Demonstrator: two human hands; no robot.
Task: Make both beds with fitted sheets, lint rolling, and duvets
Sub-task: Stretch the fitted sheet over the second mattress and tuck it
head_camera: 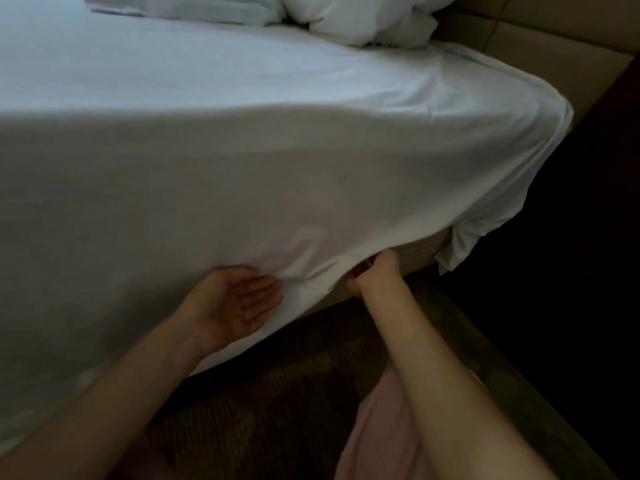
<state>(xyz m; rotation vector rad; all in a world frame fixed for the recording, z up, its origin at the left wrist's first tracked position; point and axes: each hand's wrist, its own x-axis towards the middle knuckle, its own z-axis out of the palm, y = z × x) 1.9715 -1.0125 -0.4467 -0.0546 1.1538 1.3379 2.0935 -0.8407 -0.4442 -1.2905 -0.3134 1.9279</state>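
Note:
A white fitted sheet covers the top and near side of the mattress. My left hand lies palm-up with straight fingers against the sheet's lower edge. To its right, my right hand grips the sheet's hem where it meets the beige bed base; its fingertips are hidden under the cloth. A loose bunch of sheet hangs untucked at the mattress corner on the right.
White pillows are piled at the head of the bed, against a beige padded headboard. Dark patterned carpet lies below the bed. A dark piece of furniture stands close on the right.

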